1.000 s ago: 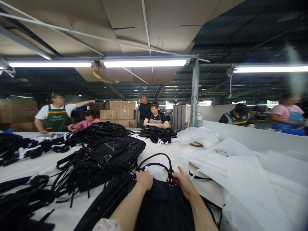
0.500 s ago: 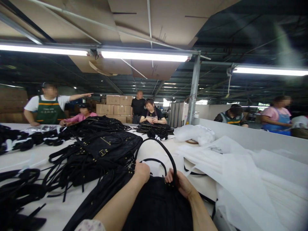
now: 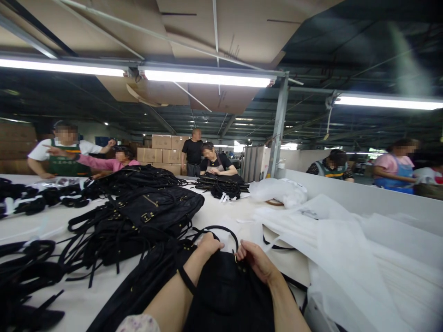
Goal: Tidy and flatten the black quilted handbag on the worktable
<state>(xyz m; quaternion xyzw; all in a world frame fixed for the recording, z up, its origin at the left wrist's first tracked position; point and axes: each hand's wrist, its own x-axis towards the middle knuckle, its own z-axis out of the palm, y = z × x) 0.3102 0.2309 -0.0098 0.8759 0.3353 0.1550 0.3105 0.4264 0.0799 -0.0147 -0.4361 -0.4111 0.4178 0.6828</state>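
A black handbag stands on the table in front of me, its top rim level with my hands. My left hand is closed at the left of the rim, fingertips partly hidden. My right hand pinches the rim's right side beside a small gold ring. Behind the rim, one slim black handle arches up. A black strap lies across my left forearm. More black bags with gold buckles and dangling straps are heaped to the left.
White translucent wrapping sheets cover the right of the table, beside a low partition. Bundled black straps lie at left. Another pile of black pieces sits at the far side, where several co-workers stand or sit.
The near handle, upright before, has dropped down toward me. My left hand has shifted slightly right along the rim. Across the table, a co-worker in pink has stretched out an arm.
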